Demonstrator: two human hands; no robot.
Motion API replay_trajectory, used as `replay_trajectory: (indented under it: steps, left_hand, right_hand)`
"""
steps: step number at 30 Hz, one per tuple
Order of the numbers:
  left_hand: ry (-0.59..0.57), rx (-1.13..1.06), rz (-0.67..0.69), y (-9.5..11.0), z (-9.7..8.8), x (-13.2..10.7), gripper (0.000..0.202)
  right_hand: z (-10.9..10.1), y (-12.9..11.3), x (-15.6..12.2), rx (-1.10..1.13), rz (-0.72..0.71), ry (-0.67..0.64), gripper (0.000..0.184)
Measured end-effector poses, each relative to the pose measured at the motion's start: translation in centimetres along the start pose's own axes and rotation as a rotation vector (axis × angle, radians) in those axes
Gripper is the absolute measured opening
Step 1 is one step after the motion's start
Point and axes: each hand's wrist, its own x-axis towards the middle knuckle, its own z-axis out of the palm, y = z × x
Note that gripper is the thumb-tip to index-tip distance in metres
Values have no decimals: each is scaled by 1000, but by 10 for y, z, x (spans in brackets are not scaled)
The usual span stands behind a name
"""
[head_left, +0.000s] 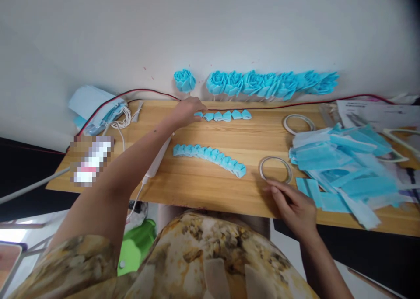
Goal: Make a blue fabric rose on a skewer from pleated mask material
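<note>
My left hand (193, 109) reaches to the back of the table, fingers closed at the left end of a short row of small folded blue petals (227, 115); the end petal is partly hidden by the fingertips. My right hand (295, 206) is by the front edge, fingers curled and thumb against the forefinger; whether anything small is between them is hidden. Just beyond its fingertips lies a roll of tape (275, 158). A longer, curved row of overlapping blue petals (210, 154) lies between the hands.
Blue fabric flowers (251, 84) on sticks lean against the wall. A second tape roll (298, 116) and a heap of blue fabric pieces (348, 172) are at right. Left stand a power strip (158, 158), a phone (93, 161), a cable and a stack of pale sheets (93, 102).
</note>
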Motion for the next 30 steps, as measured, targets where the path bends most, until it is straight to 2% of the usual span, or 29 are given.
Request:
replay_trajectory:
  steps: [6,12,16,23,30]
  left_hand:
    - [-47,23,69,9,14,14,33]
    - [2,18,-32,10,25,18,29]
    - [27,35,-89,14,25,20,30]
    - [62,4,-10,36,21,29,27]
    - [64,68,-65,49,25,39,21]
  right_hand:
    - [0,1,-1,4,6,-8,17]
    - [0,2,-2,-3,10,-19,17]
    - [0,0,0,11,10,-12,17]
    - [-1,-2,2,31,43,-5,17]
    - [-1,-3,3,39,51,6,18]
